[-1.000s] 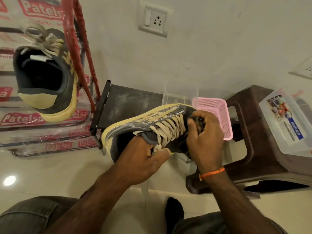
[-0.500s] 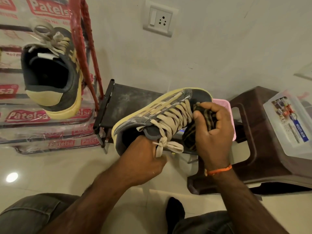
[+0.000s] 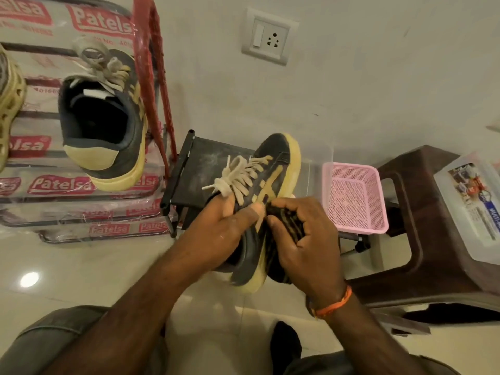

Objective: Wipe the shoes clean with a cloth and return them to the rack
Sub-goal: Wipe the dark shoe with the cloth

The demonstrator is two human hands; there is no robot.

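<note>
The right hand [image 3: 303, 239] is curled round a dark striped cloth [image 3: 286, 228], pressing it against the side of a dark sneaker [image 3: 270, 185] with a yellow sole. The left hand [image 3: 224, 231] grips that sneaker at its collar, thumb on the outer side, holding it in the air with the toe pointing away and up. Behind the sneaker stands a low black stand [image 3: 200, 169]; just right of it sits a pink mesh basket [image 3: 354, 196], then a brown plastic stool [image 3: 422, 239] carrying a clear plastic box [image 3: 470, 201]. To the left, the matching sneaker [image 3: 102, 125] rests on the plastic-wrapped rack [image 3: 151, 77], heel toward the camera.
</note>
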